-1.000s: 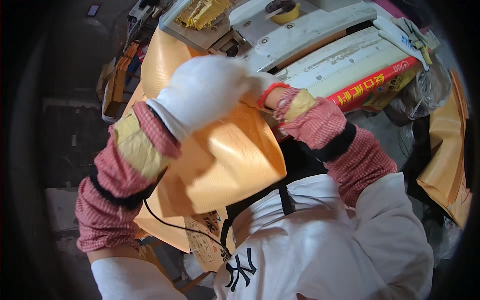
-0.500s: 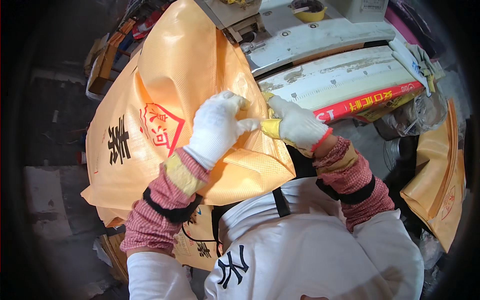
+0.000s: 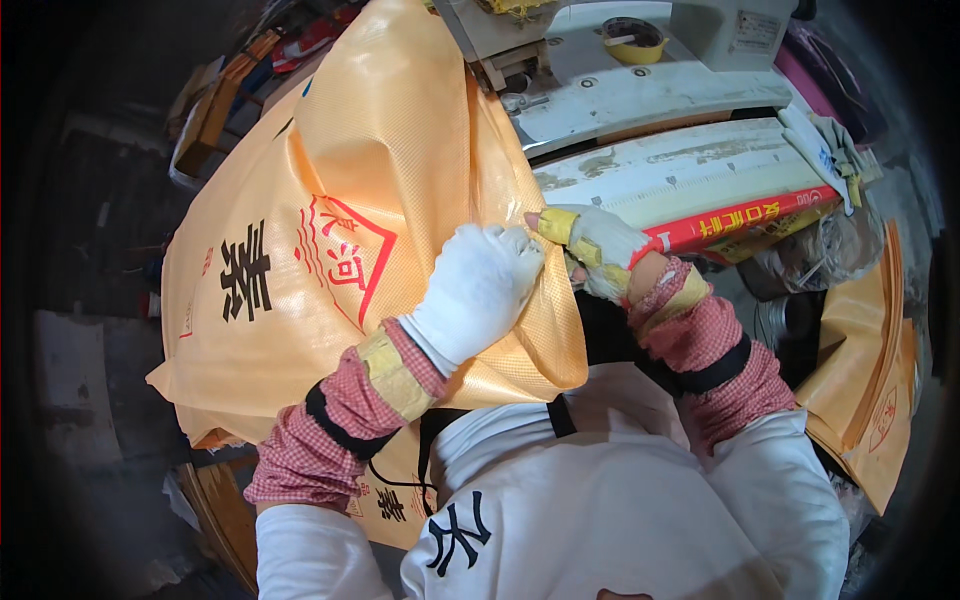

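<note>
A large orange-yellow woven sack [image 3: 390, 130] with red and black printing spreads across the left and middle. My left hand [image 3: 478, 290], in a white knit glove, has its fingers curled closed on the sack near its right edge. Beside it, at that same edge, my right hand [image 3: 600, 250] is closed with thumb and forefinger against the sack. Yellow tape wraps several fingers of the right glove. Part of the sack's edge is hidden behind my left fist.
Beyond the sack stands an industrial sewing machine [image 3: 500, 45] on a worn pale table [image 3: 690, 165] with a red printed strip [image 3: 740, 222] along its front. A yellow tape roll [image 3: 645, 52] lies on the machine bed. Gloves [image 3: 815, 150] hang at the table's right; folded sacks [image 3: 860, 370] are lower right.
My left hand has moved right and down, its fingers now curled into a fist on the sack. My right hand has turned and shifted slightly right; the sack's right edge has shifted.
</note>
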A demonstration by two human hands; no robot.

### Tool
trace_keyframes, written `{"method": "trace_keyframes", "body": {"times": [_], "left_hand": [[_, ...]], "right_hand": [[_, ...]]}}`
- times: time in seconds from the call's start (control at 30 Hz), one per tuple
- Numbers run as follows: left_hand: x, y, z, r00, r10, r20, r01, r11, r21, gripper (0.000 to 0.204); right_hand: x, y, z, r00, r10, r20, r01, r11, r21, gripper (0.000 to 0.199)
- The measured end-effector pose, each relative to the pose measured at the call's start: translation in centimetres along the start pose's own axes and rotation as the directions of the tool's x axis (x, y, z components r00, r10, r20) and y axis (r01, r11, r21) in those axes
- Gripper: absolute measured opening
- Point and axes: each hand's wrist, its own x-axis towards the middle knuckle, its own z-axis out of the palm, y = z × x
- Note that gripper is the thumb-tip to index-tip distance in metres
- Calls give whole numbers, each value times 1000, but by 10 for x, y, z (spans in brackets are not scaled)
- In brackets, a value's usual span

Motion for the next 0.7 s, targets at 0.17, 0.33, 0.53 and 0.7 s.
{"method": "trace_keyframes", "body": {"times": [0.17, 0.33, 0.53, 0.7], "left_hand": [[-8, -10, -22, 983, 135, 123, -73, 907, -415, 15], [7, 4, -74, 631, 415, 656, 334, 619, -711, 33], [70, 0, -95, 573, 246, 781, 292, 830, -475, 53], [96, -66, -48, 638, 127, 759, -49, 991, -125, 38]], "right_hand": [[-4, -5, 0, 994, 106, 42, -110, 988, 105, 20], [-1, -7, -11, 996, 90, 12, -88, 991, -96, 15], [40, -27, -26, 999, 42, 5, -42, 998, -44, 13], [76, -34, -2, 982, 187, -14, -187, 981, -50, 15]]}}
